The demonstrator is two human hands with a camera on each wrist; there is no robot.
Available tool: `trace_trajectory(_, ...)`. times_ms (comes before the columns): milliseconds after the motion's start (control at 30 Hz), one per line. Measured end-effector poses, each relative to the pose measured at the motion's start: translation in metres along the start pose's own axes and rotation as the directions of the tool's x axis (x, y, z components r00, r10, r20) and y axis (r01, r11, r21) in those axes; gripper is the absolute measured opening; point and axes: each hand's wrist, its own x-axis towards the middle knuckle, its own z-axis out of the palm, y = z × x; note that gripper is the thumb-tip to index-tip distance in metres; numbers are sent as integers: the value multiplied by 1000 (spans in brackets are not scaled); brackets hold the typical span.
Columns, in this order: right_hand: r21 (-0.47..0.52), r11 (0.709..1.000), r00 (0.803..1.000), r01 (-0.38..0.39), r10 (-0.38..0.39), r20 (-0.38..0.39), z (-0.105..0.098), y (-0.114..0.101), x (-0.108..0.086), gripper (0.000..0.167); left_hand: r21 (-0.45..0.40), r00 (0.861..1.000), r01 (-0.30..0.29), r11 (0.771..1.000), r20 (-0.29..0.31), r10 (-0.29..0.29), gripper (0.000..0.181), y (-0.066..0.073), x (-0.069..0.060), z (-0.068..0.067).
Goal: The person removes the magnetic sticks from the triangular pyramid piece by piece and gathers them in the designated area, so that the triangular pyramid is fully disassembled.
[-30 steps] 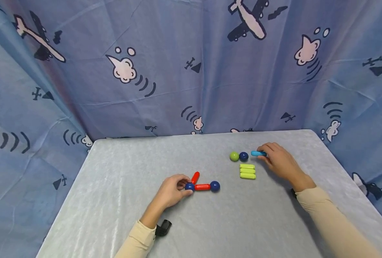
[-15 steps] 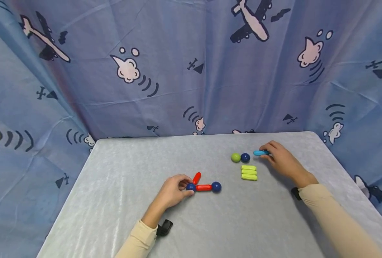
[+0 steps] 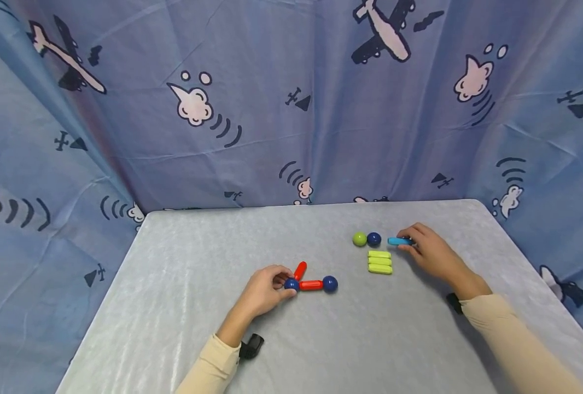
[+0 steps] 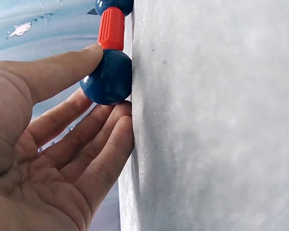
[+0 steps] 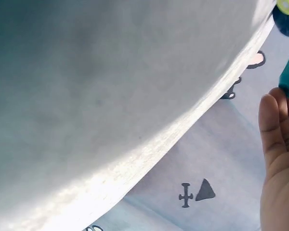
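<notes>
Beige sleeve [image 3: 213, 364], then left hand [image 3: 262, 294], grip pinching a dark-blue ball [image 3: 291, 285]. First red stick [image 3: 300, 270] at its one o'clock; second red stick [image 3: 311, 285], three o'clock, meets another blue ball [image 3: 330, 284]. Toward one o'clock: green ball [image 3: 359, 238], navy ball [image 3: 373, 239] just beside. Lime sticks [image 3: 380, 262], five o'clock of navy. Light-blue stick [image 3: 398, 241], three o'clock of navy, pinched in right hand's [image 3: 431, 253] grip.

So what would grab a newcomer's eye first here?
Probably the blue airplane-print curtain filling the background behind the pale table. Next, the bright red rods and navy balls mid-table, where the left hand pinches one ball. Farther right, the right hand holds a light-blue rod in its fingers.
</notes>
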Motion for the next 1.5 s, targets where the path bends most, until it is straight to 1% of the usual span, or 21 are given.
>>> trace_trajectory(167, 14, 1000, 1000, 22, -22, -21, -2, -14, -8, 20, 2, 1000, -1, 1000, -2, 1, 29, -1, 1, -1)
trace_trajectory(467, 7, 994, 993, 108, -108, -51, 3, -42, -22, 25, 6, 1000, 0, 1000, -9, 0, 28, -1, 2, -1)
trace_trajectory(667, 15, 993, 992, 119, -118, -50, 8, -60, -30, 26, 3, 1000, -3, 1000, -11, 3, 28, -2, 0, -1)
trace_trajectory(833, 23, 989, 988, 147, -146, -59, 13, -62, -32, 27, 2, 1000, -2, 1000, -6, 2, 28, -2, 1, -1)
trace_trajectory(1033, 10, 988, 988, 152, -151, -35, 16, -63, -39, 28, 5, 1000, -5, 1000, 3, 5, 28, -4, 0, 2)
trace_trajectory(1200, 2, 987, 986, 163, -163, -29, 18, -63, -42, 28, 2, 1000, -6, 1000, 3, 6, 28, -3, -1, 3)
trace_trajectory(1500, 3, 989, 989, 148, -148, -9, 17, -63, -44, 27, -8, 1000, -14, 1000, -5, 14, 28, -2, -2, 3)
